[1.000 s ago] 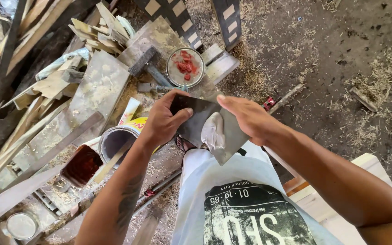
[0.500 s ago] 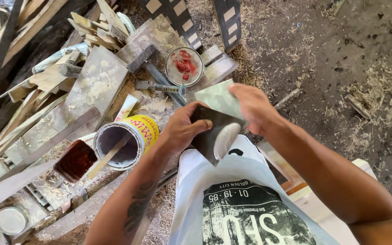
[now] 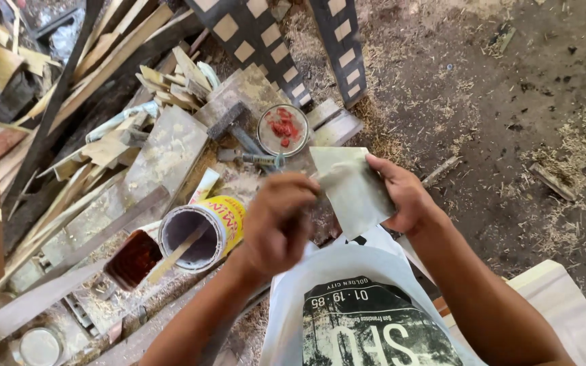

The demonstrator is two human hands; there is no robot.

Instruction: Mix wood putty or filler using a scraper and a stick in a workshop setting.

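My right hand (image 3: 405,196) holds a square grey-green sheet, like sandpaper (image 3: 350,190), by its right edge, in front of my chest. My left hand (image 3: 276,224) is blurred, with its fingers curled against the sheet's left edge, and seems to pinch it there. A white shirt with a dark print (image 3: 367,318) fills the bottom of the view. Below and left of my left hand stands an open yellow can (image 3: 205,234) with a wooden stick leaning in it.
A small tin of red-brown liquid (image 3: 132,259) stands left of the can. A hammer (image 3: 228,123), a round lid with red bits (image 3: 283,129) and wood offcuts (image 3: 164,152) lie beyond. Black checkered frames (image 3: 266,41) stand behind; a pale board (image 3: 568,312) is at the lower right.
The sheet has turned from its dark side with a pale patch to a flat grey-green face. Both hands rose slightly, and my left hand moved down and left along the sheet's edge.
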